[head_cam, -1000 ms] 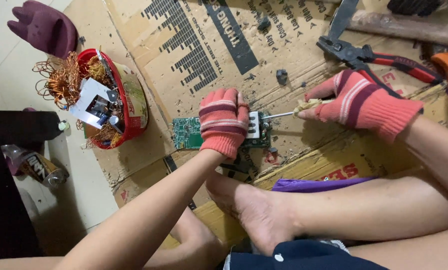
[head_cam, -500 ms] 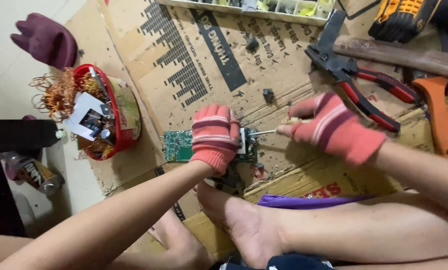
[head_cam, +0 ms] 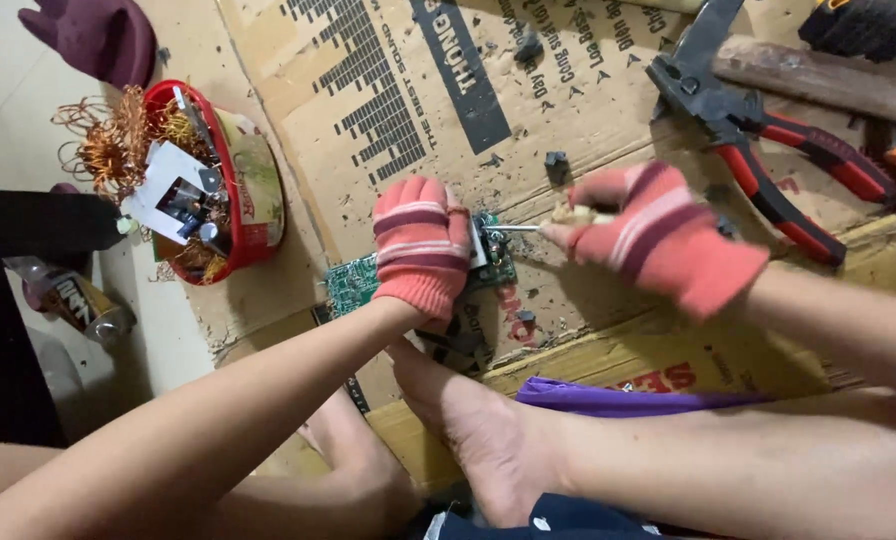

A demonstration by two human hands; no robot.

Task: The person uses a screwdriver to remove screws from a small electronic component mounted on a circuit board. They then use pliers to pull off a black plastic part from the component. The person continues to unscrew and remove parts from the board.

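Down on the flattened cardboard (head_cam: 388, 90), the gloved left hand (head_cam: 420, 245) presses flat with its fingers curled over a green circuit board (head_cam: 353, 283), pinning it. The gloved right hand (head_cam: 658, 235) is closed around a small screwdriver (head_cam: 528, 228) whose tip meets the board's right end. A red tub (head_cam: 253, 200) of copper wire sits to the left, red-handled pliers (head_cam: 768, 150) lie well apart on the right.
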